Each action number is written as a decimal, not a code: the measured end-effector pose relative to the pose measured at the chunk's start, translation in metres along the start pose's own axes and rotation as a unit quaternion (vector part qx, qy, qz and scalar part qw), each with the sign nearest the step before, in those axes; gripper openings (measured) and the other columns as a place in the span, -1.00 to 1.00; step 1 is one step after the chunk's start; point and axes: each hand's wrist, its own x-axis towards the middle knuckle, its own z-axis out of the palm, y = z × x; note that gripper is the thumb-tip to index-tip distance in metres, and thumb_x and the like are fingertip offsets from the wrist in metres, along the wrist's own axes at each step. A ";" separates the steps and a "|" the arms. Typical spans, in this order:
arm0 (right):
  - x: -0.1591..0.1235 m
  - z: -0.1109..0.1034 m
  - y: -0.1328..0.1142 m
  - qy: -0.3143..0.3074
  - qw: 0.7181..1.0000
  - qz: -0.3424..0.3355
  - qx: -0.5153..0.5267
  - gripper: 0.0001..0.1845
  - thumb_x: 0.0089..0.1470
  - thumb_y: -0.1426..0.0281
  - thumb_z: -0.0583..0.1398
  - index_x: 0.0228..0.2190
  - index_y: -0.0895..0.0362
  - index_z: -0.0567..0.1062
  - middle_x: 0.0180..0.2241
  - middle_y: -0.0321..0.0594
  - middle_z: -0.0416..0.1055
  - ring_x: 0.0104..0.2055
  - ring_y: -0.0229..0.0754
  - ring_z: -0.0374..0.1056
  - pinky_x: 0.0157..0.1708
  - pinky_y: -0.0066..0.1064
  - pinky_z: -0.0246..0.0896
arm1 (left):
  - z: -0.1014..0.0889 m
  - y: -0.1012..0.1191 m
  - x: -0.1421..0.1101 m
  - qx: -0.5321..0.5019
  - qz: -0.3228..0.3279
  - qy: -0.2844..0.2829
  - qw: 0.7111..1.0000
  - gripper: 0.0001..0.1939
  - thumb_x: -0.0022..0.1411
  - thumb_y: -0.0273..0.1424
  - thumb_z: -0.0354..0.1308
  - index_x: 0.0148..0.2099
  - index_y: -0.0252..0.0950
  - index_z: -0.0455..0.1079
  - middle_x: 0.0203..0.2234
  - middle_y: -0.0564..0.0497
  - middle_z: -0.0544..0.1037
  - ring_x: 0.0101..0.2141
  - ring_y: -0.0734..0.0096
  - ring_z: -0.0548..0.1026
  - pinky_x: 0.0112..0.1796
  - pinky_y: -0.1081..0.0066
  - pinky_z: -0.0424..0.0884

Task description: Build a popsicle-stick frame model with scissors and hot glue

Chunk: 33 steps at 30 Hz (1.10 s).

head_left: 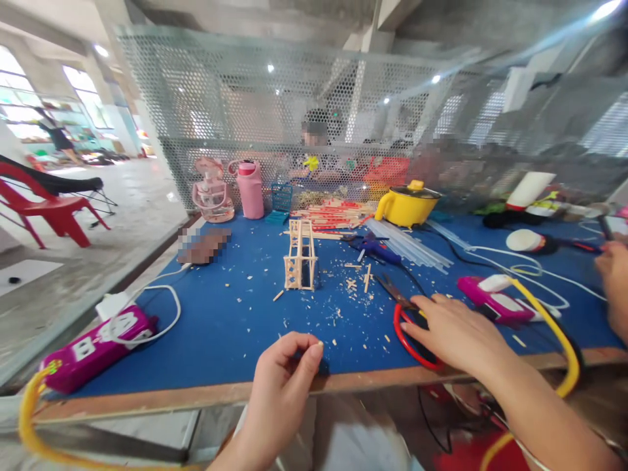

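My left hand [289,373] is closed in a pinch above the table's front edge. A tiny pale bit shows at its fingertips, too small to name. My right hand [454,330] is on the scissors [400,337], its fingers about the red handles. The scissors' dark blades point up and left over the blue table top. A small frame of thin wooden sticks [300,256] stands in the middle of the table, apart from both hands. Cut stick pieces [367,279] and wood chips lie between it and the scissors.
A blue glue gun [377,250], clear glue sticks [412,242] and a pile of wooden sticks [333,216] lie farther back. A yellow pot [409,205] and pink bottle [250,190] stand by the mesh screen. Purple power strips [98,347] with cables flank the workspace. Another person's hand [613,281] is at far right.
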 end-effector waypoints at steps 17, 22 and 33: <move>0.019 -0.052 -0.098 0.166 0.857 -0.444 0.205 -0.77 0.13 0.54 0.08 -0.43 0.10 0.51 -0.47 -0.31 0.48 -0.40 -0.29 0.35 -0.01 -0.19 0.08 | -0.033 0.033 0.043 0.099 0.043 -0.107 0.988 -0.76 0.16 -0.24 0.12 -0.41 -0.29 0.47 -0.55 0.05 0.48 -0.52 0.50 0.34 -0.48 0.52 0.28; 0.028 -0.062 -0.108 0.151 0.865 -0.464 0.117 -0.72 0.10 0.55 0.07 -0.54 0.08 0.49 -0.57 -0.32 0.40 -0.41 -0.22 0.30 0.00 -0.10 -0.02 | -0.035 0.032 0.051 0.097 0.026 -0.128 0.987 -0.81 0.15 -0.31 0.12 -0.42 -0.27 0.48 -0.58 0.08 0.48 -0.55 0.51 0.35 -0.51 0.53 0.28; 0.095 -0.049 -0.108 0.165 0.878 -0.416 0.167 -0.90 0.06 0.40 0.19 -0.46 0.08 0.51 -0.44 -0.26 0.40 -0.29 -0.19 0.25 -0.19 -0.27 0.08 | -0.054 0.011 0.128 0.143 0.129 0.069 0.979 -0.27 -0.11 -0.41 0.33 0.15 -0.29 0.22 -0.12 -0.12 0.48 -0.10 0.26 0.43 -0.06 0.23 0.34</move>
